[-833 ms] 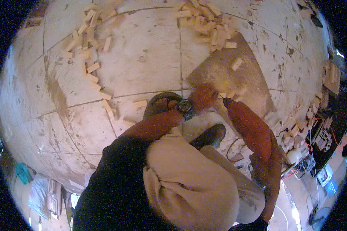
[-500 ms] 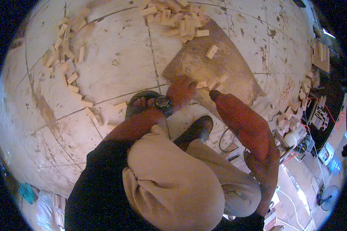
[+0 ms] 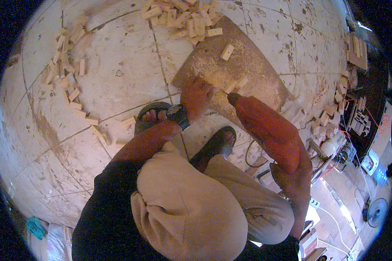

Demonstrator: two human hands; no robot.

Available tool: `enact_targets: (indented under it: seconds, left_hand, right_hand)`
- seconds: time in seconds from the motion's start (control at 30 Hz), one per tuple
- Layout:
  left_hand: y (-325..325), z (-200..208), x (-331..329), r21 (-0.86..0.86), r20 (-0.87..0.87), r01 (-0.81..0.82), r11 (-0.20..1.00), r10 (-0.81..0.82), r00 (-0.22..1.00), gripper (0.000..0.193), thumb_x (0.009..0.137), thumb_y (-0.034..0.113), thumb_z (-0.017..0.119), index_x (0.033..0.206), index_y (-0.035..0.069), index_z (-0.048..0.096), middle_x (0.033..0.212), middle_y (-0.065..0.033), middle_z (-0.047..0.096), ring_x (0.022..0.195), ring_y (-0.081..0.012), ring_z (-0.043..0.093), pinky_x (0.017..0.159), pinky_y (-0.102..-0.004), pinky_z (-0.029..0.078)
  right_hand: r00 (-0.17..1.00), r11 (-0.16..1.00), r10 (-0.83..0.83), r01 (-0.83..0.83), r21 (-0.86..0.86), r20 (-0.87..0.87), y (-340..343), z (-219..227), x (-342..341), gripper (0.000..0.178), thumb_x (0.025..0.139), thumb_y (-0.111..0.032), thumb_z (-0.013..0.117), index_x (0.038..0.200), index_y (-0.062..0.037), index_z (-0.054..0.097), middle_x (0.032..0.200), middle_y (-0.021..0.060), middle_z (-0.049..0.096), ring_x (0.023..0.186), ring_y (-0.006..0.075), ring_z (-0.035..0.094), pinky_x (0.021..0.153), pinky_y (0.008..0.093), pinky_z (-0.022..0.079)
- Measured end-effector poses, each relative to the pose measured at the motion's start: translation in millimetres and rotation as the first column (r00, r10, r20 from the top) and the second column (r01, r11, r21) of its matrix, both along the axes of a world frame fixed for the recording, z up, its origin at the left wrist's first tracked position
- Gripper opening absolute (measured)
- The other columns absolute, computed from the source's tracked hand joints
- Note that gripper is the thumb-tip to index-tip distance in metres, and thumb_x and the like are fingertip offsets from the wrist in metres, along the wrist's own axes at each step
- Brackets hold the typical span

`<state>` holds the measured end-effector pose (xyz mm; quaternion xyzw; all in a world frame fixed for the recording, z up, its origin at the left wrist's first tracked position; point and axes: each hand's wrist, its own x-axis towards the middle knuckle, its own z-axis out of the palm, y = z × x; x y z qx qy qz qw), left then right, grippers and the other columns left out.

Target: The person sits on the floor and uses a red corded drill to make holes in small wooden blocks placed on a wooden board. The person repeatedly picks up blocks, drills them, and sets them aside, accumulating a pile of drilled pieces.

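Block (image 3: 231, 86) is pinned on the sawdusty board (image 3: 252, 65) under the left hand (image 3: 197, 96), fingers pressed down on it. Drill (image 3: 265, 126), orange, is clasped by the right hand (image 3: 297, 174), its tip set against the block. Sandals (image 3: 213, 145) are planted just below; offcuts (image 3: 191, 21) are scattered over the floor (image 3: 117, 65).

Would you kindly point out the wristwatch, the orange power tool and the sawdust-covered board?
wristwatch (image 3: 178, 116), head view, on its dial.
orange power tool (image 3: 265, 128), head view, mid-body.
sawdust-covered board (image 3: 244, 65), head view, on its bare dusty surface.
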<state>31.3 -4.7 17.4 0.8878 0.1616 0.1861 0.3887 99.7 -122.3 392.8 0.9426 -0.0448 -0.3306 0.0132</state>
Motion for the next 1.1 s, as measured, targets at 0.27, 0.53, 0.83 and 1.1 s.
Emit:
enact_targets:
  seconds: [0.27,0.53,0.83,1.1]
  left_hand:
    - [4.3,10.0,-4.0,-0.106,0.016,-0.026,0.994,0.028,0.999,0.013,0.084,0.019,0.074,0.091,0.008,0.074,0.093,-0.0121,0.068,0.097,-0.0359,0.061,0.092,-0.0489,0.050]
    - [4.9,6.3,-7.0,-0.077,-0.002,0.026,0.997,-0.026,1.000,0.018,0.084,0.019,0.074,0.098,0.008,0.072,0.099,-0.0135,0.067,0.104,-0.0386,0.060,0.098,-0.0511,0.050]
    - [3.7,-13.9,-13.5,0.040,0.009,0.116,0.992,-0.117,0.993,0.028,0.086,0.023,0.071,0.108,0.006,0.068,0.105,-0.0153,0.067,0.107,-0.0392,0.061,0.096,-0.0519,0.051]
    - [2.2,-13.8,-14.5,0.049,0.046,0.074,0.996,-0.076,0.996,0.028,0.085,0.023,0.072,0.108,0.008,0.068,0.103,-0.0146,0.068,0.106,-0.0391,0.062,0.095,-0.0525,0.050]
  right_hand:
    - [0.990,0.987,0.137,-0.139,0.076,0.036,1.0,-2.2,0.9,0.073,0.073,-0.007,0.080,0.142,-0.0063,0.055,0.133,0.0198,0.066,0.125,0.0352,0.063,0.106,0.0451,0.049]
    - [0.987,0.990,0.142,-0.144,0.011,0.080,2.3,-3.5,-3.8,0.077,0.074,-0.007,0.080,0.146,-0.0080,0.051,0.134,0.0220,0.064,0.126,0.0377,0.061,0.106,0.0474,0.049]
    - [0.969,0.961,0.237,-0.245,0.126,0.074,8.2,-5.7,1.2,0.079,0.076,-0.009,0.080,0.148,-0.0087,0.046,0.129,0.0231,0.067,0.121,0.0404,0.065,0.101,0.0478,0.053]
    - [0.961,0.956,0.272,-0.264,0.127,-0.054,13.6,-3.2,12.1,0.075,0.081,-0.008,0.077,0.149,-0.0097,0.046,0.127,0.0242,0.068,0.118,0.0393,0.067,0.097,0.0473,0.055]
